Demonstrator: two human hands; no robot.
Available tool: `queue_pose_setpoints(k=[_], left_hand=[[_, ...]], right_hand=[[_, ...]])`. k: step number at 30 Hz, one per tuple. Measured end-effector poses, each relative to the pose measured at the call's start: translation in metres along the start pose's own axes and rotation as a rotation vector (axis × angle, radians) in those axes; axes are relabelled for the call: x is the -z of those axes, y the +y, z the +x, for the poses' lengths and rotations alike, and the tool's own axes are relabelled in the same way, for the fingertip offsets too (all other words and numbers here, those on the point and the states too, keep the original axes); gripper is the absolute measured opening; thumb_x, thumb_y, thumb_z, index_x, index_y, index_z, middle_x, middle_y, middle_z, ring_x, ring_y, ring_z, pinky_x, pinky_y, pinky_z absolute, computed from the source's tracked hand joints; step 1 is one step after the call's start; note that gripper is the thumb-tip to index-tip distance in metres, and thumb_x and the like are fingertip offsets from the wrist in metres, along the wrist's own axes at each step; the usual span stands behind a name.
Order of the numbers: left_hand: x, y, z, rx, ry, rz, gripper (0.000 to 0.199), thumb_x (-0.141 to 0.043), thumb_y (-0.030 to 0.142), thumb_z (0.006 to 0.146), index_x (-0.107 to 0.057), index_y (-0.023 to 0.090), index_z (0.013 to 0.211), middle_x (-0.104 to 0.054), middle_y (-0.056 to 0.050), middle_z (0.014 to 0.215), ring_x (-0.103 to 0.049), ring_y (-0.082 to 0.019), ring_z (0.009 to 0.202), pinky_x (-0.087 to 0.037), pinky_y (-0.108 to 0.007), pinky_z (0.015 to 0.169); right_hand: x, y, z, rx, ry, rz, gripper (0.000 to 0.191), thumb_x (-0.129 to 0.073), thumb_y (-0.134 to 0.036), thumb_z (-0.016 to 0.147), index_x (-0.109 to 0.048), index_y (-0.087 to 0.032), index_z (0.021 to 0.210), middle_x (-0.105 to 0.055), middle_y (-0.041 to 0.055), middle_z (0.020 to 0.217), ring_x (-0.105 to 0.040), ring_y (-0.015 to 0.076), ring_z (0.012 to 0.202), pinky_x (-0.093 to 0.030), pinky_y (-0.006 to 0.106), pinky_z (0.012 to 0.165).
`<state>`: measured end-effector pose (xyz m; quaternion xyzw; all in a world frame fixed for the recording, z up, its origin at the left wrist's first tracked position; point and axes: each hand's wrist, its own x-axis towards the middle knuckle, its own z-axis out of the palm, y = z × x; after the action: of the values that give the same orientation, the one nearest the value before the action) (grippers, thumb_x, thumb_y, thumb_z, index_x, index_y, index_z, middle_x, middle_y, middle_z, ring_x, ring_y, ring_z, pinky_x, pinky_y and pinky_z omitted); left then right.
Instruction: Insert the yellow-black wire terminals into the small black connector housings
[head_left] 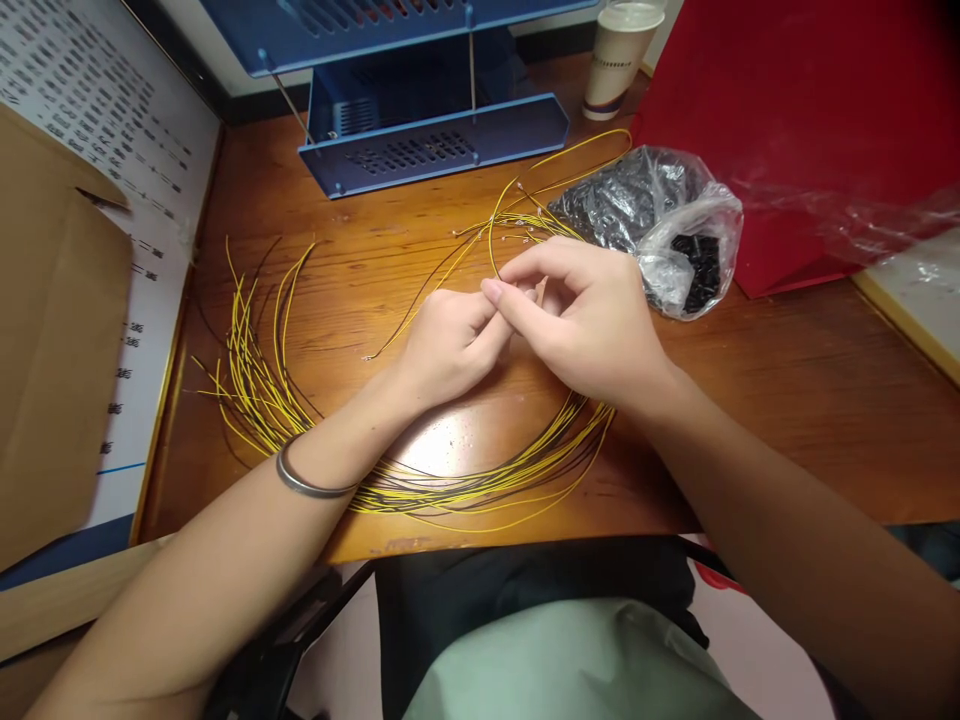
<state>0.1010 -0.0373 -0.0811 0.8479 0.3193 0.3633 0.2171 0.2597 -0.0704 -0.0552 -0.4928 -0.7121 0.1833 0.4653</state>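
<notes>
My left hand (457,335) and my right hand (581,310) meet above the middle of the wooden table. The right thumb and forefinger pinch a yellow wire (493,235) that curves up from the fingertips. My left fingers are closed and partly hidden behind the right hand; what they hold cannot be made out. A bundle of yellow and black wires (450,492) curves along the table's front, passing under my left forearm, with loose ends fanned at the left. Small metal ends show on wires just behind my hands.
A clear plastic bag of small black pieces (626,200) lies behind my right hand. At the back stand a blue rack (442,150) and a paper cup (619,60). A red bag (810,130) is at right, cardboard (60,330) at left. The table's front edge is near my body.
</notes>
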Motion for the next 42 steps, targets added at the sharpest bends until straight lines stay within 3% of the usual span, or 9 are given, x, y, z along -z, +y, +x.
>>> queue_pose_setpoints(k=[17, 26, 33, 42], left_hand=[[0.0019, 0.0021, 0.0002, 0.006, -0.045, -0.013, 0.056, -0.040, 0.042, 0.105, -0.044, 0.018, 0.055, -0.045, 0.001, 0.047, -0.037, -0.009, 0.044, -0.029, -0.028, 0.050], [0.0010, -0.0002, -0.0002, 0.011, -0.025, 0.007, 0.051, -0.043, 0.037, 0.103, -0.045, 0.018, 0.056, -0.040, 0.002, 0.048, -0.036, -0.009, 0.045, -0.029, -0.028, 0.051], [0.0021, -0.0031, -0.0009, 0.035, -0.090, 0.030, 0.045, -0.044, 0.032, 0.102, -0.047, 0.018, 0.059, -0.040, 0.001, 0.052, -0.037, -0.010, 0.048, -0.028, -0.028, 0.051], [0.0005, -0.0012, -0.0015, 0.061, -0.090, 0.015, 0.043, -0.043, 0.031, 0.099, -0.050, 0.017, 0.059, -0.045, 0.001, 0.052, -0.039, -0.009, 0.049, -0.030, -0.025, 0.051]], right_hand=[[0.0002, -0.0009, -0.0002, -0.027, -0.011, -0.015, 0.021, -0.065, -0.031, 0.093, -0.073, -0.021, 0.076, -0.072, 0.0008, 0.076, -0.060, 0.0154, 0.071, -0.046, 0.033, 0.075], [0.0023, -0.0050, -0.0006, -0.046, -0.046, -0.051, 0.019, -0.066, -0.031, 0.094, -0.075, -0.020, 0.081, -0.069, 0.0027, 0.079, -0.060, 0.0171, 0.074, -0.045, 0.035, 0.075], [0.0051, -0.0051, -0.0002, -0.047, -0.100, -0.102, 0.015, -0.070, -0.032, 0.090, -0.074, -0.020, 0.082, -0.068, 0.0044, 0.079, -0.060, 0.0194, 0.076, -0.044, 0.035, 0.075], [0.0015, -0.0019, 0.0005, -0.048, -0.109, -0.118, 0.020, -0.065, -0.034, 0.092, -0.073, -0.019, 0.082, -0.070, 0.0037, 0.078, -0.058, 0.0166, 0.071, -0.041, 0.033, 0.070]])
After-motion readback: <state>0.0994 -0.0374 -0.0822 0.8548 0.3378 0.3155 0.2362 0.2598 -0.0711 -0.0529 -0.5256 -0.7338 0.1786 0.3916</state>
